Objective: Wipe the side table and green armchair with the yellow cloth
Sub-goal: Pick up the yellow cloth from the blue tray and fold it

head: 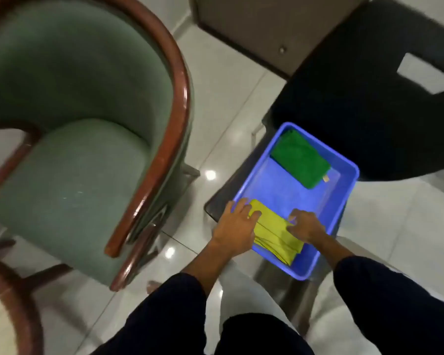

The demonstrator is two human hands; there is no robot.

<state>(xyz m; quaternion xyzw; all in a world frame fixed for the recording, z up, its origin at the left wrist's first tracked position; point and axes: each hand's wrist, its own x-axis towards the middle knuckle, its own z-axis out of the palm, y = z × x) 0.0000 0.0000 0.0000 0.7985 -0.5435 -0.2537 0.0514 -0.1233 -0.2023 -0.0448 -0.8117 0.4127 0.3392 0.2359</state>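
Observation:
A folded yellow cloth (274,233) lies in the near end of a blue plastic tray (344,198). My left hand (235,222) rests on the cloth's left edge, fingers curled over it. My right hand (305,224) presses on its right side, fingertips touching the fabric. The tray stands on a small glass-topped side table (215,203), mostly hidden under it. The green armchair (69,149) with a curved brown wooden frame fills the left of the view.
A folded green cloth (300,160) lies at the tray's far end. A black chair (369,98) stands behind the tray at the right. Another wooden chair arm (16,303) curves in at bottom left. The floor is glossy white tile (215,98).

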